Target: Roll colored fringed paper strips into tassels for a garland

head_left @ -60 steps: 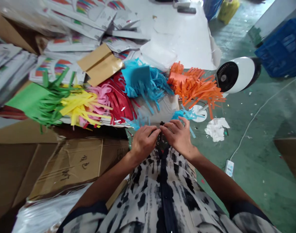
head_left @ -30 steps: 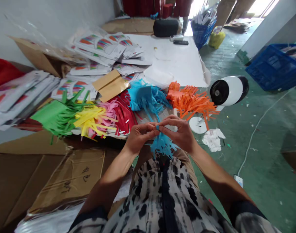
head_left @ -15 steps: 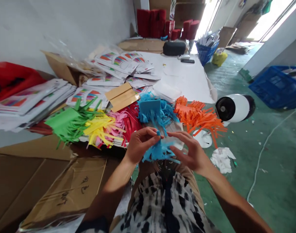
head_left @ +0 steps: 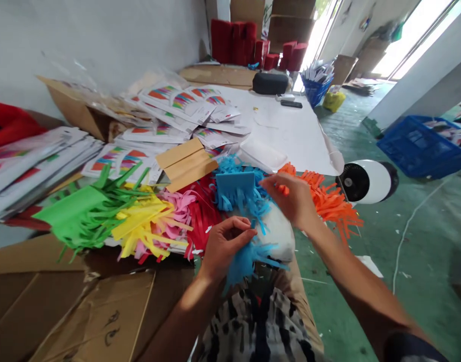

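My left hand pinches a bunch of blue fringed paper just above my lap, its strips hanging down and to the right. My right hand is stretched forward over the piles, its fingertips pinched at the edge of the orange fringed paper, beside the blue fringed pile. What lies between those fingertips is too small to make out.
Green, yellow, pink and red fringed paper lie in a row. Printed packets and a brown envelope sit behind. Cardboard lies at left, a white fan and a blue crate at right.
My right hand let go of the blue bunch and reached forward to the orange pile. My left hand kept the bunch and dropped lower. The view tilted up.
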`<state>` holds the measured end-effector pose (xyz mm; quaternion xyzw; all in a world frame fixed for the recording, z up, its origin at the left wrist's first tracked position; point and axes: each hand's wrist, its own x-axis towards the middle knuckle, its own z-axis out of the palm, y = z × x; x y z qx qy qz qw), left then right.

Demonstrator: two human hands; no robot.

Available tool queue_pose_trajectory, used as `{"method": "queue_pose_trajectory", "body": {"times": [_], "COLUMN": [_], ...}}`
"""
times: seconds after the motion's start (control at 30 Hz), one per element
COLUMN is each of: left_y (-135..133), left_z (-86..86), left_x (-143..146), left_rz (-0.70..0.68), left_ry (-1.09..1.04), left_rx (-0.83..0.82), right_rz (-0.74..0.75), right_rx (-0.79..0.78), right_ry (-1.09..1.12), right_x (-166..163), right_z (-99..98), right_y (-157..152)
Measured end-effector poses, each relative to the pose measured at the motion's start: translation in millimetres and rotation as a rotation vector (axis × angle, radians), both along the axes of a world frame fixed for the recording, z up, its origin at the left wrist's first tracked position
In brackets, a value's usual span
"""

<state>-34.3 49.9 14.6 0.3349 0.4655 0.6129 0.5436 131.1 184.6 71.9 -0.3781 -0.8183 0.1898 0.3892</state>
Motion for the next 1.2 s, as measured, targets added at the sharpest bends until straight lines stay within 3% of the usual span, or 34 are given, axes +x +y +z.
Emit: {"method": "queue_pose_trajectory", "body": {"times": [0.07,0.13,0.27,0.43,0.73,0.87,0.97,1.07,1.2], "left_y": [4,7,9,6,-16,-30,-36,-39,-44], "left_z": [-5.7,-10.3,-15.5,-18.9,-8.7,-6.6,-9.8,-11.5,-6.9], "left_x": [-1,0,-2,-8,-4,-4,-4,-2,4], "left_rz": [-0.014,-0.048,-0.121,-0.133,-0.081,-0.02,0.056,0.12,0.135], "left_ry": [0.003,-0.008,-0.004,-0.01,-0.098,-0.084,-0.069,-0.052,0.005], "left_rx": [-0.019,-0.05,-0.127,-0.161,-0.123,-0.145,-0.165,-0.141,-0.08], "right_rz": [-0.176,-0.321,-0.371,-0.381,-0.352,-0.408,-0.464,-0.336,0.078], "right_rx": [0.03,-0.022,-0.154,-0.211,-0.22,-0.169,-0.041,0.088,-0.059], "right_ry": [-0.167,-0.468,-0.744,-0.817,-0.808,-0.762,-0.597,-0.259,0.015], "right_x": [-4,-9,-21,-26,-23,-24,-21,-12,2], "right_z": [0.5,-2.2,-15.7,-30.6,-33.2,-27.2,-12.6,5.1,13.0], "right_y": [56,106,164,179,181,173,148,85,-35]}}
